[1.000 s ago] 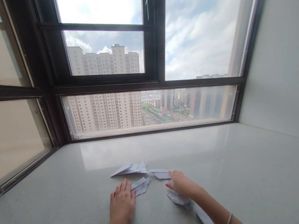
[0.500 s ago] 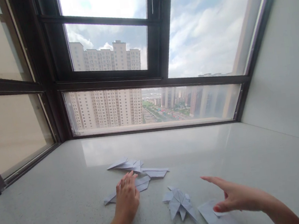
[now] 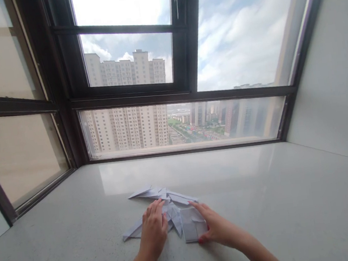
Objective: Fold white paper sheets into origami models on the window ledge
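Paper in white, folded into several pointed shapes, lies in a loose cluster on the pale speckled worktop [image 3: 264, 204] near the front edge of the view. We see a square folded paper piece [image 3: 193, 229] at the right of the cluster, flat on the surface, with a diagonal crease across its upper corner. Just left of it, a crumpled multi-point folded figure [image 3: 173, 214] overlaps the neighbouring sheets. Beyond that lie long narrow paper darts [image 3: 159, 191], their tips pointing left and right, and one more flat pointed strip [image 3: 132, 232] extends to the left.

Our left hand [image 3: 154, 232] rests palm down on the cluster, fingers extended and slightly apart, covering part of the pointed strip and touching the multi-point figure. Our right hand [image 3: 214, 226] lies on the right edge of the square piece, fingers stretched forward along its top and thumb at its lower corner, pressing it flat rather than lifting it.

A dark-framed window [image 3: 188, 91] stands behind the worktop, with apartment towers [image 3: 127, 102] and cloudy sky beyond it.
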{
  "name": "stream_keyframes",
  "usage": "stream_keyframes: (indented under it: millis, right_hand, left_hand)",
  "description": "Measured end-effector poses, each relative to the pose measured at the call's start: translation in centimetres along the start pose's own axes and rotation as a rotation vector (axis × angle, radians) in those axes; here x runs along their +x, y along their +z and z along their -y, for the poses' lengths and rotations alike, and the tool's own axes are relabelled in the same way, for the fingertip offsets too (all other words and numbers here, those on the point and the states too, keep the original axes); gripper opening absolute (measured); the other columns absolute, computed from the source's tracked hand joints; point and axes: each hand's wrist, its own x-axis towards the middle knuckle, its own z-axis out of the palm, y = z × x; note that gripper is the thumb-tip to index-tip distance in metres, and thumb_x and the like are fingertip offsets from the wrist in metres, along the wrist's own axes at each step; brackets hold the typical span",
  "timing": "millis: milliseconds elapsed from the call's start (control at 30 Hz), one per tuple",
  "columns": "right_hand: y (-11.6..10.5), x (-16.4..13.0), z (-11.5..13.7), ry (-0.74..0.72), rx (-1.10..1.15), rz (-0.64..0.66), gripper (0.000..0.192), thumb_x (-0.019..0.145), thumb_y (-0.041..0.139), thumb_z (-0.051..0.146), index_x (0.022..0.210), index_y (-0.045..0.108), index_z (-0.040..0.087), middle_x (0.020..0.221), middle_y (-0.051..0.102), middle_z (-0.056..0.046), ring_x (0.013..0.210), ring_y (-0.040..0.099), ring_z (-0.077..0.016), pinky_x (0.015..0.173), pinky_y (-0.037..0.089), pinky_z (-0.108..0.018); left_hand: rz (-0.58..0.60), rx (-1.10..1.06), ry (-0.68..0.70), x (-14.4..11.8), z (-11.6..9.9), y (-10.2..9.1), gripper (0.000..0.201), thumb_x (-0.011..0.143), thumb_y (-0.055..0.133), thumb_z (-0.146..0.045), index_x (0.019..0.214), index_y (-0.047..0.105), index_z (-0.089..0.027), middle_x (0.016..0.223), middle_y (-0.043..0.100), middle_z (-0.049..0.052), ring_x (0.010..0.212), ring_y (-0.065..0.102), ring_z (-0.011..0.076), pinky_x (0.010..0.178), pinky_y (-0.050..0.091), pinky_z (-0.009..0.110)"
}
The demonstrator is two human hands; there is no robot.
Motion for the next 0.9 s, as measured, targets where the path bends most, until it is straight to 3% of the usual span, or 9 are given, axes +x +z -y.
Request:
stream_keyframes:
  millis: [67,133,233,300,433,600,900]
  right_hand:
    - [1.1,1.6,0.7,-0.083,0.090,-0.023,0.082,0.055,0.061,0.010,0.128,0.026,0.023,0.129,0.031,-0.011,0.085,0.055,-0.0183,0.075,0.046,-0.030]
    - [1.5,2.7,1.0,-0.142,0.124,-0.083,0.071,0.063,0.057,0.012,0.127,0.028,0.025,0.128,0.031,-0.010,0.074,0.056,-0.0137,0.068,0.048,-0.029]
    - [1.0,3.1,0.7,-0.192,0.047,-0.213,0.050,0.071,0.052,0.021,0.120,0.039,0.022,0.122,0.039,-0.008,0.095,0.050,-0.0185,0.083,0.042,-0.033]
    - [0.6,3.0,0.3,-0.199,-0.030,-0.230,0.046,0.073,0.052,0.031,0.117,0.042,0.021,0.120,0.042,-0.009,0.109,0.041,-0.0224,0.093,0.033,-0.037]
    - [1.0,2.8,0.0,-0.175,-0.123,-0.111,0.066,0.067,0.053,0.051,0.124,0.035,0.022,0.129,0.035,-0.010,0.120,0.027,-0.0258,0.099,0.023,-0.040]
    - [2.7,3.0,-0.7,-0.154,-0.177,0.007,0.087,0.061,0.053,0.061,0.131,0.021,0.023,0.138,0.021,-0.008,0.126,0.012,-0.0270,0.102,0.011,-0.043]
    - [3.2,2.9,-2.0,-0.111,-0.218,0.013,0.084,0.064,0.046,0.064,0.132,0.021,0.020,0.138,0.022,-0.009,0.126,0.014,-0.0273,0.102,0.010,-0.043]
  left_hand:
    - [-0.035,0.001,0.030,0.1,0.3,-0.2,0.036,0.079,0.034,-0.021,0.113,0.048,-0.019,0.116,0.053,0.007,0.110,0.043,0.0190,0.090,0.036,0.037]
    - [-0.056,0.006,0.055,0.2,0.5,-0.4,0.036,0.081,0.032,-0.023,0.113,0.047,-0.018,0.116,0.053,0.007,0.110,0.043,0.0193,0.089,0.037,0.038]
    - [-0.056,0.043,0.051,0.3,1.0,-0.8,0.036,0.081,0.032,-0.024,0.113,0.047,-0.018,0.117,0.053,0.007,0.111,0.042,0.0196,0.090,0.036,0.038]
    - [-0.044,0.087,0.019,0.4,1.5,-0.9,0.036,0.082,0.032,-0.025,0.114,0.047,-0.017,0.119,0.051,0.007,0.113,0.041,0.0199,0.092,0.034,0.038]
    - [-0.031,0.208,-0.083,0.6,2.9,-1.0,0.038,0.082,0.030,-0.027,0.117,0.045,-0.018,0.123,0.048,0.007,0.116,0.037,0.0201,0.096,0.029,0.038]
    - [-0.010,0.337,-0.196,1.0,5.0,-1.8,0.045,0.084,0.026,-0.034,0.123,0.037,-0.014,0.129,0.041,0.009,0.121,0.030,0.0220,0.098,0.022,0.043]
    - [0.110,0.347,-0.175,0.8,6.0,-1.4,0.048,0.085,0.022,-0.035,0.130,0.024,-0.018,0.134,0.032,0.005,0.125,0.020,0.0191,0.100,0.012,0.048]
